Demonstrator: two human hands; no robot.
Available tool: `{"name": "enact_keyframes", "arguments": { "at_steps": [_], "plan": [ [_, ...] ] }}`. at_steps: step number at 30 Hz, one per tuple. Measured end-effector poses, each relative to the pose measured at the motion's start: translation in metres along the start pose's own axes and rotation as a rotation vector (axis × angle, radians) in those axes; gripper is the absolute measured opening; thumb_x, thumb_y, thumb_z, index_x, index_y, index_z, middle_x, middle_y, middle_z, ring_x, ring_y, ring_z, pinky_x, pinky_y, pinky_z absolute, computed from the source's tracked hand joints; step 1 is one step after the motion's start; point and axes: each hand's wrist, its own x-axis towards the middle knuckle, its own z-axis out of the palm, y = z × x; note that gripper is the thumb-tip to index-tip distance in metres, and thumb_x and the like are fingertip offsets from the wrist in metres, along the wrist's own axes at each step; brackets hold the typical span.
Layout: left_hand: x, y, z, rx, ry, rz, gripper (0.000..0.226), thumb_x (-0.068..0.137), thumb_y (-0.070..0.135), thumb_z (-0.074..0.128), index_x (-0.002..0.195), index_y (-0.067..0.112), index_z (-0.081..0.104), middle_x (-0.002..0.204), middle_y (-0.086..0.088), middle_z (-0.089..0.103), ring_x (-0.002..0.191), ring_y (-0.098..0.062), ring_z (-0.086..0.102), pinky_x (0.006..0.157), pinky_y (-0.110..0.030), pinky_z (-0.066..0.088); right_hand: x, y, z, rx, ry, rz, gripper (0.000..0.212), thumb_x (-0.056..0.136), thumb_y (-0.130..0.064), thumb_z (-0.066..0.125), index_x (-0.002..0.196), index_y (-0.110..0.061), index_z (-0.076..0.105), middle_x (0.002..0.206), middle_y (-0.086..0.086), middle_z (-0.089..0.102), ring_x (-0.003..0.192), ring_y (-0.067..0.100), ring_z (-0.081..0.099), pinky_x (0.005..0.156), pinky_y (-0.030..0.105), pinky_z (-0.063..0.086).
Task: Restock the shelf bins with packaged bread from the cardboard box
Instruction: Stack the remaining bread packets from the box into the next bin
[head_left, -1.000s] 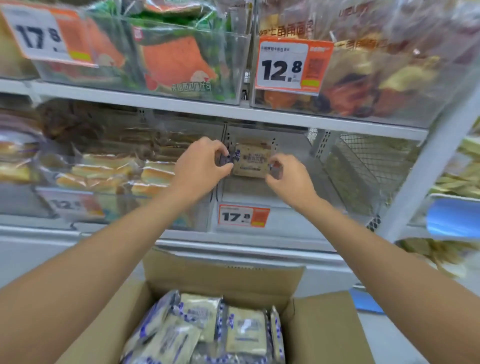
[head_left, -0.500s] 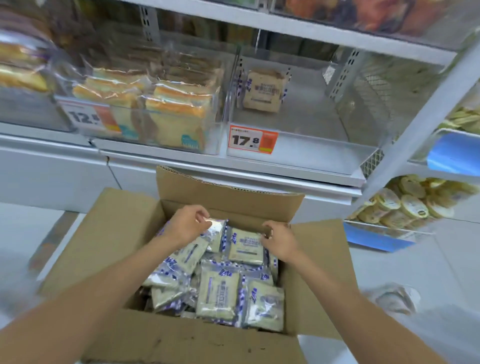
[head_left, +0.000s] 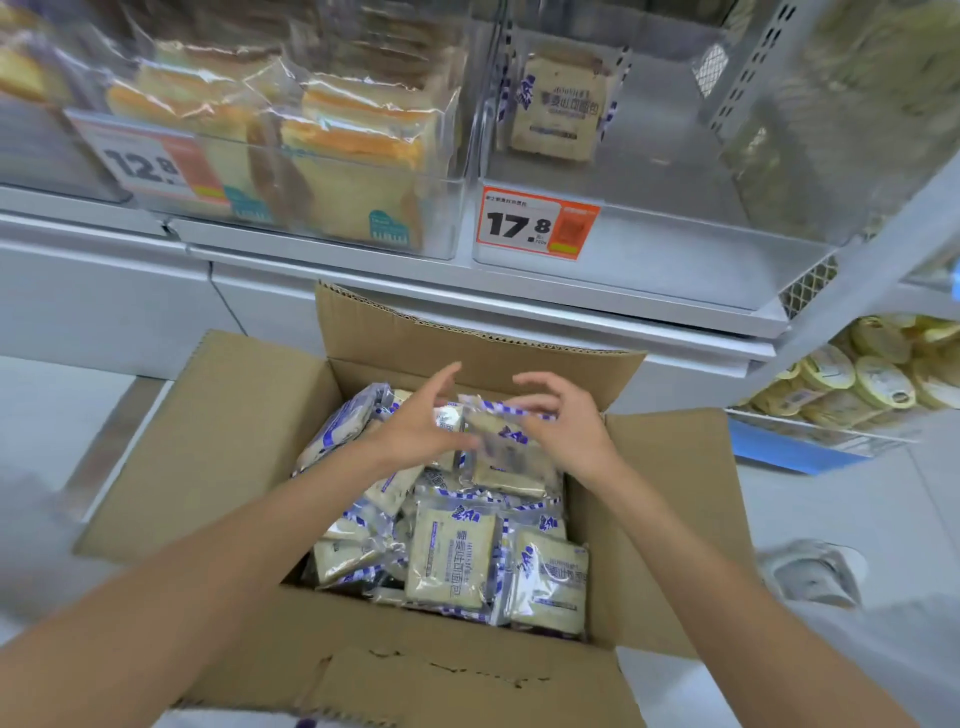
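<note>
Head view: a person is reaching both arms into an open box (head_left: 234, 415) standing in front of the shelf (head_left: 571, 306). The right hand (head_left: 566, 431) is curling its fingers over the top edge of a pack (head_left: 506, 460), and its grip is clasping that pack. The pack is showing blurred and is sitting raised at the far end of the box, above the other packs (head_left: 452, 561) filling it. The left hand (head_left: 415, 426) is touching the same pack from the left side. Its fingers are stretching almost straight and its grip is lying open.

Up on the shelf, the right bin (head_left: 675, 244), wearing a 17.8 tag (head_left: 535, 226), is holding a lone pack (head_left: 561, 109) that is standing upright at the back. The left bin (head_left: 447, 208) just beside it, carrying a 12.8 tag (head_left: 150, 161), is holding sliced loaves (head_left: 358, 150). Round tubs (head_left: 872, 374) are lying on a lower rack at the right.
</note>
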Motion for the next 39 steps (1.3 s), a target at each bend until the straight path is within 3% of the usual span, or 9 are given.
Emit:
{"name": "enact_keyframes", "arguments": {
  "at_steps": [5,8,12,18,21,24,29,35,39],
  "plan": [
    [0.000,0.019,-0.003,-0.311,0.152,-0.088,0.027,0.080,0.015,0.079,0.101,0.017,0.063,0.100,-0.003,0.071,0.095,-0.021,0.069,0.082,-0.033,0.057,0.002,-0.013,-0.004,0.085,-0.008,0.001,0.057,0.085,-0.009,0.072,0.134,-0.026,0.048,0.119,-0.005,0.062,0.104,0.010,0.062,0.073,0.020,0.055],
    [-0.005,0.021,-0.009,-0.453,0.150,-0.143,0.042,0.082,0.016,0.077,0.118,0.004,0.060,0.103,-0.010,0.074,0.091,-0.023,0.073,0.074,-0.039,0.060,-0.006,-0.006,-0.004,0.097,-0.103,0.121,0.076,0.079,-0.016,0.079,0.140,-0.026,0.035,0.121,-0.002,0.057,0.101,0.011,0.063,0.068,0.020,0.056],
    [-0.015,0.027,-0.012,-0.457,0.082,-0.146,0.037,0.081,0.021,0.077,0.110,0.008,0.058,0.106,-0.012,0.072,0.094,-0.025,0.070,0.083,-0.044,0.058,-0.010,-0.003,-0.002,0.130,-0.192,0.136,0.037,0.086,-0.012,0.072,0.118,-0.020,0.058,0.111,0.005,0.070,0.096,0.017,0.070,0.082,0.034,0.059],
    [-0.021,0.026,-0.032,-0.163,-0.176,-0.213,0.037,0.082,0.027,0.075,0.116,0.018,0.065,0.106,-0.003,0.075,0.101,-0.024,0.070,0.091,-0.041,0.055,0.000,-0.013,-0.008,-0.020,-0.319,0.041,0.047,0.087,-0.016,0.071,0.131,-0.024,0.058,0.117,-0.009,0.066,0.107,0.005,0.062,0.086,0.020,0.052],
    [-0.024,0.006,-0.045,-0.198,-0.080,-0.235,0.027,0.089,0.023,0.067,0.116,0.017,0.062,0.100,0.000,0.076,0.090,-0.019,0.072,0.075,-0.028,0.058,0.008,0.012,-0.008,-0.105,-0.249,0.066,0.046,0.089,-0.026,0.068,0.134,-0.026,0.055,0.122,-0.009,0.062,0.109,0.006,0.058,0.097,0.023,0.046],
    [-0.030,-0.025,-0.061,-0.270,-0.015,-0.278,0.040,0.088,0.019,0.068,0.126,0.014,0.057,0.116,-0.008,0.071,0.104,-0.024,0.067,0.092,-0.041,0.054,0.019,0.057,0.000,-0.355,-0.253,0.086,0.040,0.097,-0.023,0.057,0.137,-0.021,0.053,0.138,-0.009,0.052,0.109,0.006,0.057,0.099,0.027,0.044],
    [-0.035,-0.049,-0.061,-0.305,0.038,-0.314,0.037,0.091,0.014,0.066,0.126,0.018,0.056,0.119,-0.007,0.070,0.108,-0.026,0.067,0.089,-0.041,0.054,0.033,0.114,0.034,-0.670,-0.317,0.159,0.058,0.100,-0.021,0.048,0.153,-0.024,0.025,0.159,0.004,0.025,0.148,0.027,0.014,0.117,0.039,0.012],
    [-0.034,-0.052,-0.056,-0.341,0.038,-0.309,0.044,0.093,0.012,0.063,0.135,0.018,0.050,0.122,-0.003,0.068,0.109,-0.020,0.067,0.084,-0.037,0.057,0.043,0.119,0.034,-0.668,-0.254,0.201,0.060,0.083,-0.027,0.068,0.139,-0.027,0.047,0.156,0.006,0.016,0.145,0.028,0.012,0.115,0.044,0.015],
    [-0.036,-0.050,-0.055,-0.320,0.044,-0.315,0.048,0.092,0.016,0.065,0.136,0.016,0.048,0.124,-0.002,0.067,0.106,-0.019,0.067,0.080,-0.032,0.058,0.042,0.113,0.029,-0.598,-0.260,0.176,0.065,0.081,-0.015,0.074,0.137,-0.020,0.043,0.133,0.009,0.043,0.128,0.029,0.033,0.102,0.036,0.034]
  ]
}}
